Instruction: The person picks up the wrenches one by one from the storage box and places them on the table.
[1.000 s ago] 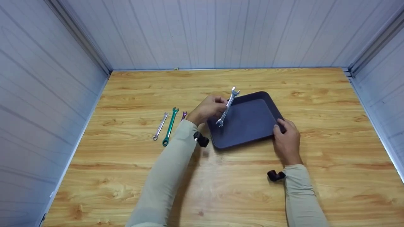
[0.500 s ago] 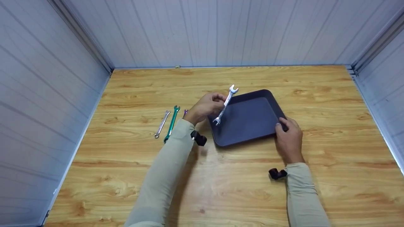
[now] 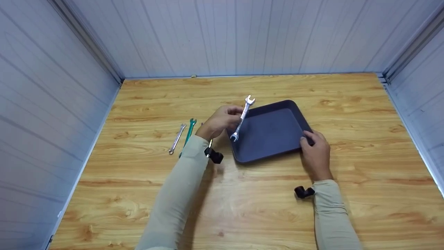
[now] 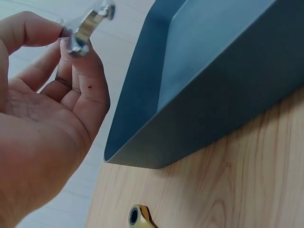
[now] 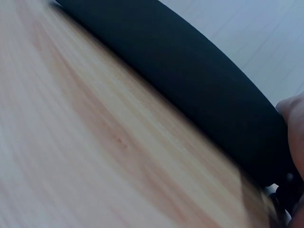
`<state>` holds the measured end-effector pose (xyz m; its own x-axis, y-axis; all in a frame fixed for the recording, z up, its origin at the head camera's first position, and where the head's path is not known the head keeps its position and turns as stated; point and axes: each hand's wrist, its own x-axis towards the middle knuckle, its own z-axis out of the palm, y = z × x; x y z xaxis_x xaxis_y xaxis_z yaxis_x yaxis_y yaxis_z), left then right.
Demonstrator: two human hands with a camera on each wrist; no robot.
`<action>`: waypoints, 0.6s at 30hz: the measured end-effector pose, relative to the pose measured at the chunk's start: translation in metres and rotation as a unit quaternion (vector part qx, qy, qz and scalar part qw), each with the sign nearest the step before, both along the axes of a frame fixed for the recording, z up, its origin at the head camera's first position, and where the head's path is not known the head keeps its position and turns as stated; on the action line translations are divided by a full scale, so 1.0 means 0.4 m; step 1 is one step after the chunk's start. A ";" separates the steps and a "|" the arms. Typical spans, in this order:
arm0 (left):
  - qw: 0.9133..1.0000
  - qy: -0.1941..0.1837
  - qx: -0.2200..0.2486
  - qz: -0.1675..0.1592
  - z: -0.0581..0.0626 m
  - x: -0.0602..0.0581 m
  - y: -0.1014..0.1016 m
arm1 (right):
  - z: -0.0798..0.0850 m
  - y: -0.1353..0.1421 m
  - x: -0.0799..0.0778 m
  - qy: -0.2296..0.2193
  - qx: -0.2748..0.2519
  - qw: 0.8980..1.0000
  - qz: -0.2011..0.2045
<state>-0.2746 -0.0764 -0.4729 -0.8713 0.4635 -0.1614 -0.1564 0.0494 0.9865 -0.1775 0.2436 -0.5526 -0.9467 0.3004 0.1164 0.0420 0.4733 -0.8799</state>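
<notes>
My left hand [image 3: 220, 121] pinches a silver open-end wrench [image 3: 245, 110] between thumb and fingers. The wrench hangs tilted above the left side of a dark grey tray [image 3: 274, 135]. In the left wrist view the same wrench [image 4: 85, 29] is seen nearly end-on, apart from the tray wall [image 4: 204, 114]. At the tray's right corner my right hand [image 3: 317, 154] grips the rim, thumb on the near side. Only a bit of that hand [image 5: 297, 123] shows in the right wrist view, against the dark tray side [image 5: 190, 76].
Left of the tray lie a small silver wrench [image 3: 177, 139] and a green wrench [image 3: 190, 129], the latter partly behind my left sleeve. A gold wrench [image 4: 134, 216] lies near the tray, mostly hidden by my arm in the head view. Panel walls [image 3: 222, 38] enclose the wooden table.
My left hand has drifted slightly left with the silver wrench. A gold wrench now shows beside the left wrist, and the forearm covers more of the green one. Right hand and tray stay put.
</notes>
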 end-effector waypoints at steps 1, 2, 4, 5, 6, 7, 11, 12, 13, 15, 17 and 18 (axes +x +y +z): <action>1.000 0.001 0.000 0.001 -0.001 0.001 -0.001 | 0.000 0.000 -0.001 0.001 0.001 1.000 0.001; 1.000 0.001 0.002 0.003 -0.001 0.002 -0.003 | 0.001 0.000 -0.001 0.001 0.001 1.000 0.002; 1.000 -0.004 0.005 0.007 -0.002 0.004 -0.006 | 0.001 0.000 -0.002 0.003 0.005 1.000 0.004; 1.000 -0.005 0.007 0.008 -0.001 0.004 -0.008 | 0.001 0.000 -0.003 0.004 0.006 1.000 0.005; 1.000 -0.006 0.009 0.009 0.000 0.005 -0.009 | 0.002 0.000 -0.004 0.005 0.007 1.000 0.006; 1.000 -0.007 0.010 0.011 0.001 0.006 -0.011 | 0.002 0.000 -0.005 0.007 0.006 1.000 0.007; 1.000 -0.012 0.014 0.013 0.006 0.008 -0.016 | 0.005 0.003 -0.002 0.002 0.002 1.000 0.004; 1.000 -0.015 0.014 0.014 0.006 0.008 -0.016 | 0.005 0.004 -0.001 0.001 0.000 1.000 0.003; 1.000 -0.017 0.015 0.015 0.005 0.009 -0.016 | 0.005 0.004 0.000 0.000 0.000 1.000 0.001; 1.000 -0.020 0.013 0.019 0.005 0.010 -0.015 | 0.004 0.007 0.001 0.000 0.004 1.000 -0.002; 0.999 -0.022 0.011 0.024 0.003 0.011 -0.014 | 0.003 0.010 0.000 0.002 0.010 1.000 -0.003; 0.999 -0.023 0.010 0.027 0.002 0.012 -0.014 | 0.002 0.012 0.000 0.004 0.013 1.000 -0.003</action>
